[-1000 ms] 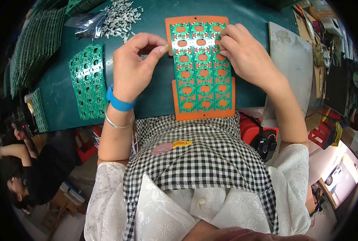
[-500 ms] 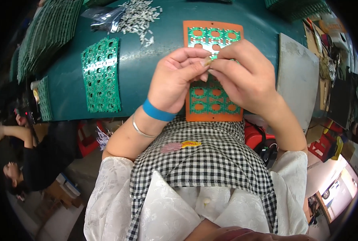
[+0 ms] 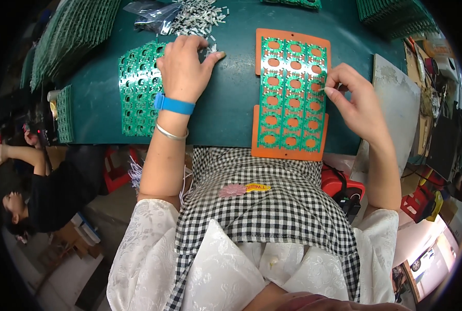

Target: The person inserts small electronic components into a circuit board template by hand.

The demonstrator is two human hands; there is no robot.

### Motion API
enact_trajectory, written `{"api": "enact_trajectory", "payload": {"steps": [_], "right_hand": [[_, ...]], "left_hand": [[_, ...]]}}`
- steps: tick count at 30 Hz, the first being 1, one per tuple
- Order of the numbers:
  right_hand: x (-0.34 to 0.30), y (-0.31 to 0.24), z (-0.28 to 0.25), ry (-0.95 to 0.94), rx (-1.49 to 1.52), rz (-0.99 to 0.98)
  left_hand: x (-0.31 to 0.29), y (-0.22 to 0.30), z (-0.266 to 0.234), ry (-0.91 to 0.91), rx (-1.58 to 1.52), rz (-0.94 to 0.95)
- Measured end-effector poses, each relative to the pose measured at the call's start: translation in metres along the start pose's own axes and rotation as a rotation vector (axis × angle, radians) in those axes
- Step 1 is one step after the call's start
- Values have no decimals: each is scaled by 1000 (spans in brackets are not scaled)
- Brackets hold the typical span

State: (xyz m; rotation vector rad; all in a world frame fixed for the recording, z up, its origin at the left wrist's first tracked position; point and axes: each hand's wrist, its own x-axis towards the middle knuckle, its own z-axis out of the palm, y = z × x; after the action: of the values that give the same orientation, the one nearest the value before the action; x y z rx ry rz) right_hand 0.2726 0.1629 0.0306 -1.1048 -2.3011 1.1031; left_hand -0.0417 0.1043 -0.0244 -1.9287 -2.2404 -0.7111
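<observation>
A green circuit board panel point(image 3: 283, 113), with rows of round cutouts, lies on an orange holder plate point(image 3: 293, 34). At the panel's right edge my right hand point(image 3: 359, 103) pinches a small whitish part point(image 3: 321, 89) between thumb and forefinger. My left hand point(image 3: 185, 66), with a blue band at its wrist, is over by the loose heap of small white parts point(image 3: 200, 18). Its thumb is spread away from the fingers, beside a few stray parts point(image 3: 212, 49). Under and left of that hand are more green panels point(image 3: 135, 88), partly covered by it.
A dark plastic bag point(image 3: 153, 18) touches the heap. Tall stacks of green panels stand at the far left point(image 3: 73, 36) and far right point(image 3: 396, 18). A grey board point(image 3: 389, 111) lies right of my right hand. Another person point(image 3: 60, 192) sits at the left.
My hands have come apart: the left went left to the white parts, the right moved right to the panel's edge. The panel on the orange plate is now uncovered.
</observation>
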Motion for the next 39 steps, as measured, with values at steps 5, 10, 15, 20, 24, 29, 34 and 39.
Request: {"api": "enact_trajectory", "payload": {"steps": [5, 10, 15, 20, 24, 29, 34, 39], "right_hand": [[0, 2, 1, -40, -135, 37], [-2, 7, 4, -45, -127, -44], [-6, 10, 3, -63, -184, -138], [-5, 9, 4, -49, -197, -158], [-6, 8, 3, -48, -206, -157], [-5, 9, 3, -55, -215, -171], [-5, 8, 2, -60, -205, -166], [-4, 7, 2, -95, -253, -127]], "left_hand": [[6, 3, 10, -128, -122, 0], [6, -1, 13, -81, -258, 57], [7, 17, -1, -112, -379, -110], [3, 15, 1, -89, -543, -133], [3, 22, -5, -169, -631, -182], [1, 25, -8, -185, -669, -193], [-2, 33, -14, -190, -751, -192], [-5, 38, -17, -244, -846, -199]]}}
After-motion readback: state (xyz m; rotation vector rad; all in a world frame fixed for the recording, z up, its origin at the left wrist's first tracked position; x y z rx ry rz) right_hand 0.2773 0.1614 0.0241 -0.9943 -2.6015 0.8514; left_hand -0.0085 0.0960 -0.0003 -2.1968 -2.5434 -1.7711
